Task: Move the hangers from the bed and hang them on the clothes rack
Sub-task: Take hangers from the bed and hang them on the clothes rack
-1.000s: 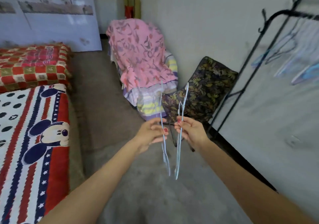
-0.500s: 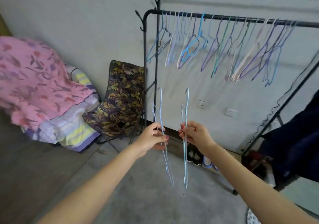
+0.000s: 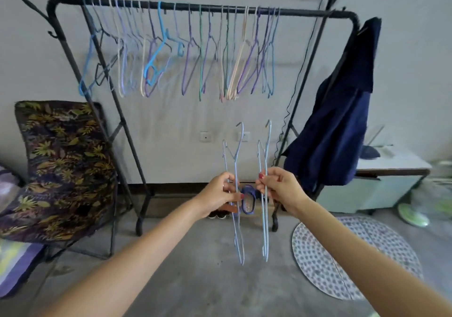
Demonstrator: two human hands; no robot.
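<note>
Rack (image 3: 200, 6) above the grips held a row of hangers (image 3: 186, 55). L hand (image 3: 221, 193) & R hand (image 3: 281, 187) each pinched 1 upright pale-blue hanger (image 3: 236, 219), (image 3: 265, 219), arms outstretched.

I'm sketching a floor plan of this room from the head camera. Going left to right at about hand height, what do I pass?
Leaf-patterned chair → left hand gripping a light blue hanger → right hand gripping a second hanger → navy garment hung on the clothes rack end → white cabinet.
</note>
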